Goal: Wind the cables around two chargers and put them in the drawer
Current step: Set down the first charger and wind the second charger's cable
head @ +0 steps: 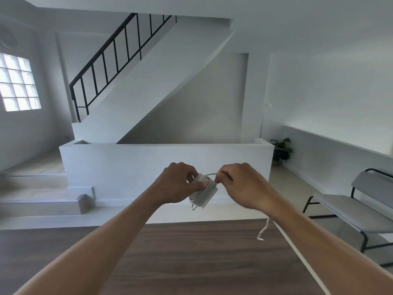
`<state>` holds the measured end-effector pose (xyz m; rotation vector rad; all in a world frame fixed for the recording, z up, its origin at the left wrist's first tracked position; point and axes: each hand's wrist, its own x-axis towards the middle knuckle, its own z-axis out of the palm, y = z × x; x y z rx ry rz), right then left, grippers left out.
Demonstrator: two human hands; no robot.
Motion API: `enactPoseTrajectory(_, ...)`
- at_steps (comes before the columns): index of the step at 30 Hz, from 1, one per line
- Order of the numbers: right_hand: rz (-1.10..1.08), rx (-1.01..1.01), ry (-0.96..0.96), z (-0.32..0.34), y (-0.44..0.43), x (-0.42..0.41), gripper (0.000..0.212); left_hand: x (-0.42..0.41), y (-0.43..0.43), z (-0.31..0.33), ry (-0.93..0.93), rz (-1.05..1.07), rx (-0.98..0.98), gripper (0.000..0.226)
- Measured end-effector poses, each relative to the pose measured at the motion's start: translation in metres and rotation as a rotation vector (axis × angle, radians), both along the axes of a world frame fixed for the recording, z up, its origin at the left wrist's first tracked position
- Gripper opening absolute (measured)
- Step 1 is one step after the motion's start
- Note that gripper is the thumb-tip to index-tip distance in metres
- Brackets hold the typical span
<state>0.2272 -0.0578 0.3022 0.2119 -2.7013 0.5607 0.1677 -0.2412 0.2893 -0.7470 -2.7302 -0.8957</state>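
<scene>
A white charger block (204, 193) is held in the air above the far edge of a dark wooden table (191, 252). My left hand (180, 184) grips the block from the left. Several turns of white cable are wrapped around it. My right hand (240, 184) pinches the cable (209, 173) just above the block. The cable's loose end (262, 231) dangles below my right wrist over the table. No second charger and no drawer are in view.
A grey bench with a black metal frame (348, 209) stands to the right of the table. Ahead are a low white wall (148, 162), a staircase with a black railing (110, 60) and a potted plant (281, 150).
</scene>
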Motion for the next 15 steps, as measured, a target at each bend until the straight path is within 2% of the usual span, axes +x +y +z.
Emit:
enactPoseTrajectory(4,-0.013,-0.05,0.046,-0.025,-0.02,0.007,0.036,-0.004,0.002,0.003,-0.052,0.088,0.16,0.04)
enactPoseTrajectory(11,0.034,-0.437,0.08,-0.082,-0.053,0.017,0.026,-0.006,0.006,0.014,-0.407,0.098,0.497,0.03)
enactPoseTrajectory(15,0.071,-0.603,0.126,-0.105,-0.053,0.012,0.026,-0.003,0.007,0.012,-0.514,0.025,0.545,0.032)
